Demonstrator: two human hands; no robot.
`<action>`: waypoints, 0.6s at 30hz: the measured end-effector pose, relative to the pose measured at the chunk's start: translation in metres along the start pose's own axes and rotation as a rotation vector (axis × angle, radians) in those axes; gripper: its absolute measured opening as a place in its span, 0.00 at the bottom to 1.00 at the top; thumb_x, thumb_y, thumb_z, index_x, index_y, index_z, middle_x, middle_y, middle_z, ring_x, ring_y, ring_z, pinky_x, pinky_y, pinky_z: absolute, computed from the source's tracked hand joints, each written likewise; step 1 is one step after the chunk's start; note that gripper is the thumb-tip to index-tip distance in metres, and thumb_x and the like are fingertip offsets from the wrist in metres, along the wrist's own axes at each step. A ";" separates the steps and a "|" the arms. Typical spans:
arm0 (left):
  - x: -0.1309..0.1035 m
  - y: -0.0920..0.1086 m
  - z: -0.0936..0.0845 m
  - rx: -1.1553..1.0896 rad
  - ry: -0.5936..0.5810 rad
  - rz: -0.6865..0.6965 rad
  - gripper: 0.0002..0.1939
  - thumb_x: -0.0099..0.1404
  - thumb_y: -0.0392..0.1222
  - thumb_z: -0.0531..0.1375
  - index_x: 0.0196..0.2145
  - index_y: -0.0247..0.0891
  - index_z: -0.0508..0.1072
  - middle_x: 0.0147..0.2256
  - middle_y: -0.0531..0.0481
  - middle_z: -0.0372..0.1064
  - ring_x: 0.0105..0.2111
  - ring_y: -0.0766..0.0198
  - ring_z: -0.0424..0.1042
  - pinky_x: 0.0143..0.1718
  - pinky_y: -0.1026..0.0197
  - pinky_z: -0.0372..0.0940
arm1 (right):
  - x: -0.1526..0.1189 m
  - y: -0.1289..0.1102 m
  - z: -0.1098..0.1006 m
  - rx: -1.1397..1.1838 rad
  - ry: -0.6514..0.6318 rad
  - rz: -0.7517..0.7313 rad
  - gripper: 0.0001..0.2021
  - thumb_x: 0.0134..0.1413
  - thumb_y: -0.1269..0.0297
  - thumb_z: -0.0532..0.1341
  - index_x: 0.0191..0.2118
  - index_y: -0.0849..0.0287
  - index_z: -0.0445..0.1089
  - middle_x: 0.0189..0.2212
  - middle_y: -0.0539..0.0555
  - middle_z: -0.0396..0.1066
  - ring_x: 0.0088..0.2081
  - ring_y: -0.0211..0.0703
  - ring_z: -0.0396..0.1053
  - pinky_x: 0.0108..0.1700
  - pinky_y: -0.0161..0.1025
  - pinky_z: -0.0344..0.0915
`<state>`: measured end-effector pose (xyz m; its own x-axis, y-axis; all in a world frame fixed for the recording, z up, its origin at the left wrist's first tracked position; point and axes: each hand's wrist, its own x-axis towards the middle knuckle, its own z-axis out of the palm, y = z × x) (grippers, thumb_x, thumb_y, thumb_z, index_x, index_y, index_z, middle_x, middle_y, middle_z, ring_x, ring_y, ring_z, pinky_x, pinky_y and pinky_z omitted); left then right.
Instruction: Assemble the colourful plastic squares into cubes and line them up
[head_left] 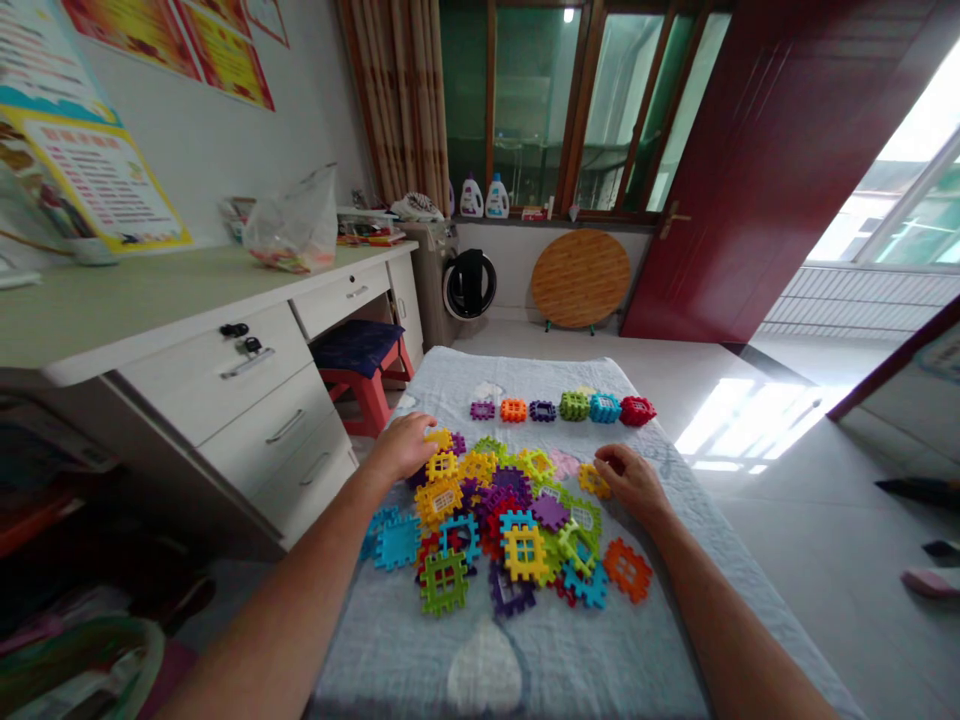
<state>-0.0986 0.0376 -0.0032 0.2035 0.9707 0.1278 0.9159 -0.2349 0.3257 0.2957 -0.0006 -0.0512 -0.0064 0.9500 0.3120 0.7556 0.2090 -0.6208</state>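
A loose pile of colourful plastic interlocking tiles [550,513] with notched edges lies on the cloth-covered table. At the pile's far left, my left hand [403,446] has its fingers closed at a yellow tile [440,438]. My right hand [636,484] is on the opposite side, fingers curled, with a yellow window tile [593,481] at its fingertips. Behind the pile runs a row of tiles sorted by colour: purple [482,411], orange [514,410], dark purple [542,411], green [574,405], blue [604,407] and red [637,410]. The green, blue and red stacks look thicker.
A pale blue cloth [600,650] covers the table. Left of it stands a white desk [247,370] with drawers, and a red stool [367,385] is tucked by it. Farther back are a washing machine [439,285], a round wooden tabletop [581,278] and a red door [750,180].
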 end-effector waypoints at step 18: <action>0.038 -0.007 0.006 -0.062 -0.196 0.027 0.13 0.37 0.38 0.62 0.27 0.39 0.75 0.25 0.52 0.72 0.28 0.58 0.70 0.28 0.62 0.60 | -0.001 0.005 0.001 0.002 -0.003 -0.003 0.12 0.48 0.58 0.55 0.33 0.60 0.70 0.26 0.52 0.69 0.26 0.40 0.63 0.30 0.37 0.60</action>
<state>-0.0949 0.0766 -0.0063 0.2969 0.9538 -0.0459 0.8873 -0.2578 0.3825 0.2986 -0.0005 -0.0550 -0.0104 0.9501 0.3116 0.7544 0.2120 -0.6212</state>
